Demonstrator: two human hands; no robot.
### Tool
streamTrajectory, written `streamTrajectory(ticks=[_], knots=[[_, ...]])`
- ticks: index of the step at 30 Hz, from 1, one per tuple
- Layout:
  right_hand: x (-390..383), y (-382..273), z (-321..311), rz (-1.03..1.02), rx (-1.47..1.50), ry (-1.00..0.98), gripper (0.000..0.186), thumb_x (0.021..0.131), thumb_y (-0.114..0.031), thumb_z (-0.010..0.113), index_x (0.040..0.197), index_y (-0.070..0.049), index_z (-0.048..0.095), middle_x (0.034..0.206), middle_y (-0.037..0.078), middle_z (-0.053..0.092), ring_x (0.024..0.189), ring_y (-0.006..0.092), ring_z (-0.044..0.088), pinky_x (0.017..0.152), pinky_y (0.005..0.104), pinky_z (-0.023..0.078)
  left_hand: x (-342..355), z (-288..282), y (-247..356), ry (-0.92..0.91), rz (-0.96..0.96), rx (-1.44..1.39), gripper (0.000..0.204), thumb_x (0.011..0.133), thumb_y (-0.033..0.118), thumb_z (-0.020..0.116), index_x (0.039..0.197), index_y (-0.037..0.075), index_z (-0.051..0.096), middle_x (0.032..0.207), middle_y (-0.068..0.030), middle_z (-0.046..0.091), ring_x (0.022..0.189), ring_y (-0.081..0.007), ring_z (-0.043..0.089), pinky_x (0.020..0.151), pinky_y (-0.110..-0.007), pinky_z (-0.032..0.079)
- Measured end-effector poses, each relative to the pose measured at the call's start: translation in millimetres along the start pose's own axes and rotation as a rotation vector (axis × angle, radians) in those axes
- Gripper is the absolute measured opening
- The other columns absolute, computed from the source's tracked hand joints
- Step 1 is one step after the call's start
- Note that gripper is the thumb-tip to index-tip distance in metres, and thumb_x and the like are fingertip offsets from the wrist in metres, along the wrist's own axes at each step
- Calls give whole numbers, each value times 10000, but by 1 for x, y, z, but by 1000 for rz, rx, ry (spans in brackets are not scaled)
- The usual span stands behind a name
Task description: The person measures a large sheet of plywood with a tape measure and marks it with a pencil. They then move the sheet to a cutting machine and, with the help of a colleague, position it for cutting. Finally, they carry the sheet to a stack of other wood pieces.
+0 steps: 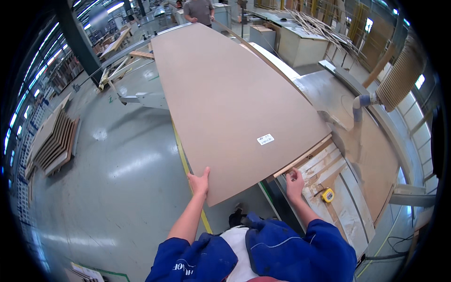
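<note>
A large flat brown panel (225, 94) stretches away from me, with a white label (265, 139) near its close end. My left hand (199, 182) grips the panel's left edge close to the near corner, thumb on the upper side and the other fingers partly hidden. At the near right end, my right hand (295, 184) has its fingers curled by a light wooden strip (303, 156) that runs along the panel's edge. Whatever those fingers pinch is too small or hidden to tell. Beside that hand, a yellow tape measure (327, 195) lies on the machine table.
Another person (199, 11) stands at the panel's far end, a hand by its edge. To the right is a dusty machine table (376, 155) with a ribbed hose (401, 75). Stacked panels (54, 141) stand at left; thin wood strips (324, 30) lie heaped behind.
</note>
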State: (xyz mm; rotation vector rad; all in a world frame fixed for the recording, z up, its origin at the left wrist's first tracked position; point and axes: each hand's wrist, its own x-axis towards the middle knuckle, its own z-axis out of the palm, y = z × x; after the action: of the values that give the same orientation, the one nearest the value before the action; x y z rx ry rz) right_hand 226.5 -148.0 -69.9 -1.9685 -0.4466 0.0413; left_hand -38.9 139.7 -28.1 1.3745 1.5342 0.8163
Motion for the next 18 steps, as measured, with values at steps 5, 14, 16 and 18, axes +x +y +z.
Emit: streamTrajectory(ticks=[5, 14, 16, 18], knots=[[-30, -10, 35, 723, 681, 24, 397, 960, -263, 710, 1265, -42, 586, 1060, 70, 638, 959, 151, 611, 803, 357, 555, 11, 0, 6, -138, -6, -47, 774, 874, 381, 821, 1378, -88, 468, 1316, -238, 624, 1214, -342, 622, 1047, -436, 483], [-4, -39, 76, 786, 988, 58, 319, 938, -248, 759, 1164, -122, 572, 1063, 5, 590, 989, 157, 555, 867, 424, 473, 10, -4, 19, -196, -7, -102, 683, 935, 324, 766, 1380, -80, 442, 1346, -219, 608, 1202, -325, 621, 1020, -433, 507], [-5, -33, 76, 770, 1000, 130, 244, 949, -218, 751, 1115, -124, 598, 979, 1, 629, 865, 159, 621, 787, 390, 507, 14, -1, 17, -216, 27, -77, 672, 944, 309, 758, 1380, -81, 426, 1339, -215, 606, 1201, -319, 620, 1014, -429, 514], [-18, -33, 65, 753, 1089, 65, 265, 937, -129, 728, 1163, -98, 593, 1024, 25, 625, 909, 172, 613, 926, 454, 533, 19, -3, 10, -231, 54, -102, 657, 951, 296, 752, 1370, -85, 419, 1327, -214, 606, 1192, -315, 623, 1004, -427, 520]])
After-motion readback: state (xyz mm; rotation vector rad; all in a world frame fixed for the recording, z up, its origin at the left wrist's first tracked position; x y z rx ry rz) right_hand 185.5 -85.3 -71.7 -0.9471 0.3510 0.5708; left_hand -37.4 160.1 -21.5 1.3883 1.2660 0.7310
